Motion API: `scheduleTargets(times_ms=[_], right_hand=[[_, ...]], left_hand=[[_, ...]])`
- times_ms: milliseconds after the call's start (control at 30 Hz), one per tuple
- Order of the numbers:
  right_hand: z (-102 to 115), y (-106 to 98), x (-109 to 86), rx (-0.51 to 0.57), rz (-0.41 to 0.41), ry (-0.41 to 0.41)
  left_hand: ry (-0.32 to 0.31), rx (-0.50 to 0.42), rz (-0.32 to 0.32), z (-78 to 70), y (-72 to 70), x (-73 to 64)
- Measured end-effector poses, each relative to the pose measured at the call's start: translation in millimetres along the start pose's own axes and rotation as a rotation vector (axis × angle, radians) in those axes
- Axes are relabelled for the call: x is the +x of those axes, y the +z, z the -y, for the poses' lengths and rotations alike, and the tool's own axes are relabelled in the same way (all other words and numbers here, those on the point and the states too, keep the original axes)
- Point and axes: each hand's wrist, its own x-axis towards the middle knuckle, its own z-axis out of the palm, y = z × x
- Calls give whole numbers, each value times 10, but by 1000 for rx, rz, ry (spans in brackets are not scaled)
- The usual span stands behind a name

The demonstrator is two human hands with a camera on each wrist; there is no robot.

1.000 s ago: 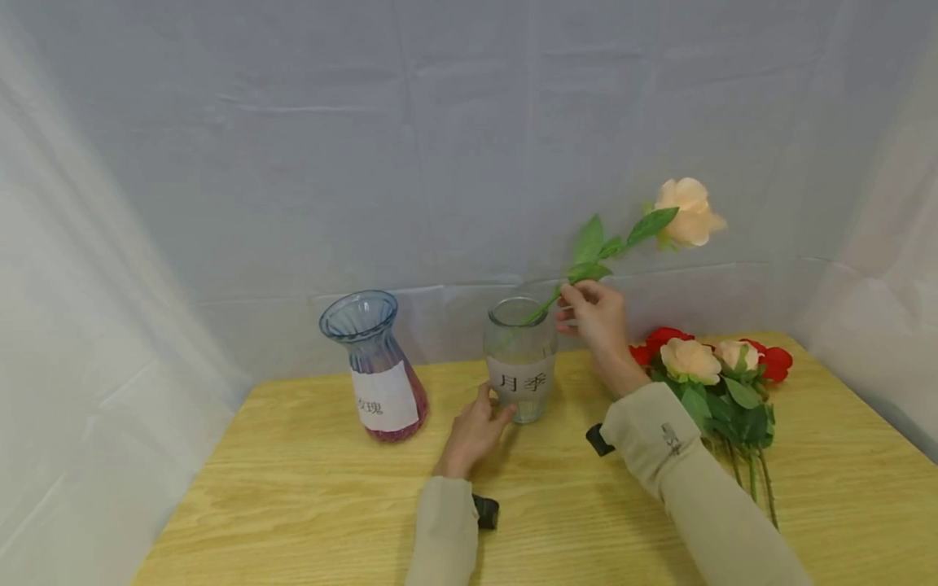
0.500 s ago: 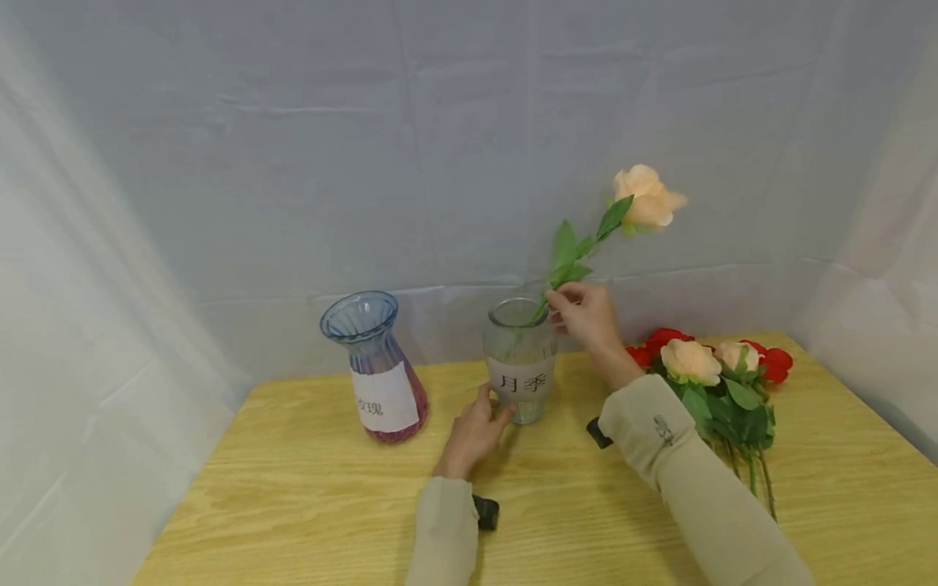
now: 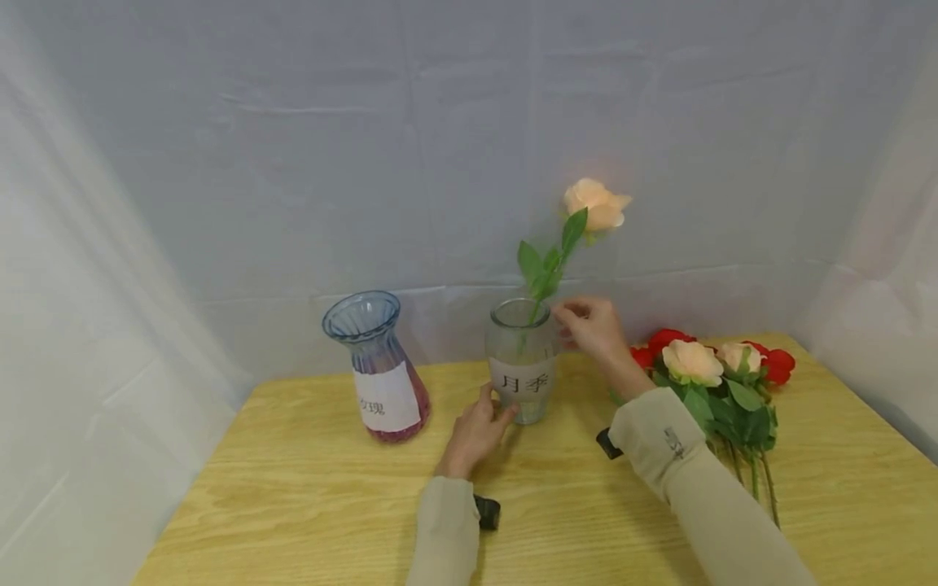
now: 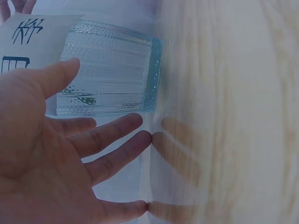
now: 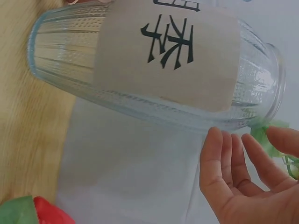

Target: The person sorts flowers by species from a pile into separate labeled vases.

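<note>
A peach rose (image 3: 595,205) on a leafy stem leans to the right in the clear glass vase (image 3: 522,350), whose paper label reads 月季. My left hand (image 3: 476,431) rests against the vase's lower left side; in the left wrist view its fingers are extended and spread, with the thumb over the label's edge. Beside the rim on the right is my right hand (image 3: 595,330). In the right wrist view, that hand's fingers (image 5: 214,163) are loosely bent near the glass, with nothing between them and the thumb.
A blue-to-pink flared vase (image 3: 388,391) with a white label stands to the left. On the right side of the wooden table (image 3: 308,496) lies a bunch of peach roses (image 3: 692,362) and red flowers (image 3: 778,366). A pale cloth backdrop (image 3: 293,203) hangs behind.
The peach rose has swung left, become more upright and sunk into the clear vase. My right hand has let go of its stem and drawn slightly right. The left hand stays put.
</note>
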Motion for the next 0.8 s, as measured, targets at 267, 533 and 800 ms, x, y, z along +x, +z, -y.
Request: scheduleTargets(times_ms=[267, 533, 800], right_hand=[[-86, -164, -88, -36, 70, 15], [-31, -179, -36, -105, 82, -43], [28, -41, 55, -115, 184, -55]], left_hand=[[-10, -4, 2, -7, 0, -3], [10, 23, -7, -15, -11, -4], [23, 13, -13, -13, -1, -12]])
